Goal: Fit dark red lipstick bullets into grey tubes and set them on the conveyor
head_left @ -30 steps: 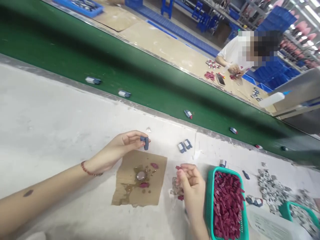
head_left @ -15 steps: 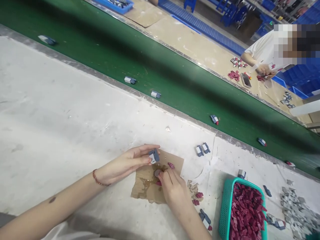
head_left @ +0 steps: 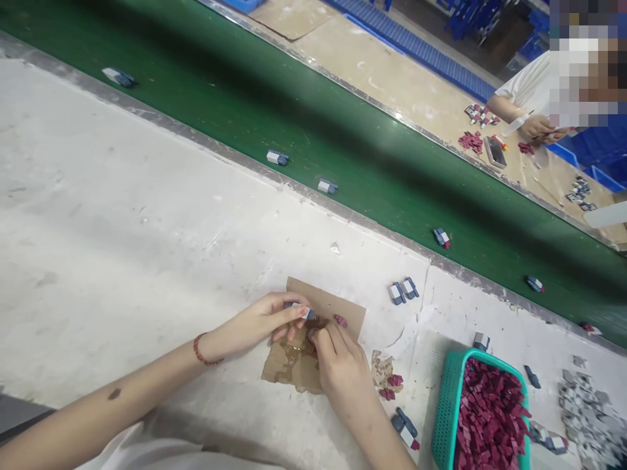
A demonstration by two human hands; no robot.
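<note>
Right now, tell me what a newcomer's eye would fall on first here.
Probably the green belt slanting across the view, dotted with small pieces. Next, the teal basket heaped with dark red parts at lower right. Then, near the lower middle, the left hand holding a blue-and-white piece and the right hand, both at the cardboard sheet.

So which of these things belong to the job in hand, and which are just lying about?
Seemingly in the job:
blue-and-white piece, in the left fingers
stained cardboard, below the right fingers
maroon pieces, in the green basket

Seemingly just lying about:
white scrap, on the table
dark-faced object, on the far bench
</note>
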